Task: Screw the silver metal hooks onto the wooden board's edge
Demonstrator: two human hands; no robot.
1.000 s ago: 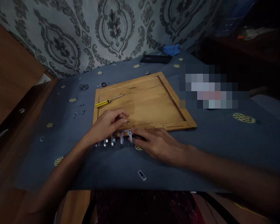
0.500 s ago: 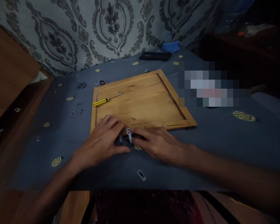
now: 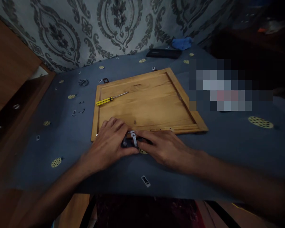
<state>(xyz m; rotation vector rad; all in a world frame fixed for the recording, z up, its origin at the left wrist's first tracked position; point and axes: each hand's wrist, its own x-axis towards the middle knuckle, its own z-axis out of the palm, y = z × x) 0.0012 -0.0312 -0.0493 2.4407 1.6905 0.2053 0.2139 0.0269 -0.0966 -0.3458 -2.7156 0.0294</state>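
A wooden panel (image 3: 152, 101) with a raised frame lies on a blue cloth. At its near edge both hands meet over a row of metal hooks (image 3: 133, 140). My left hand (image 3: 109, 142) lies curled over the left part of the hook row and hides most of it. Just to the right, my right hand (image 3: 166, 147) has its fingers pressed together on the row's right end. Only two hooks show between the hands. A small screw (image 3: 135, 122) lies on the panel just beyond my fingers. A yellow-and-black screwdriver (image 3: 111, 98) rests on the panel's far left.
Small screws and metal bits (image 3: 78, 111) are scattered on the cloth left of the panel. A black flat object (image 3: 163, 53) and a blue rag (image 3: 181, 43) lie by the patterned wall. A small label (image 3: 145, 181) lies near the table's front edge.
My left hand has slid off the panel towards me and now covers the hook row. A small screw now lies bare on the panel. My right hand has hardly moved.
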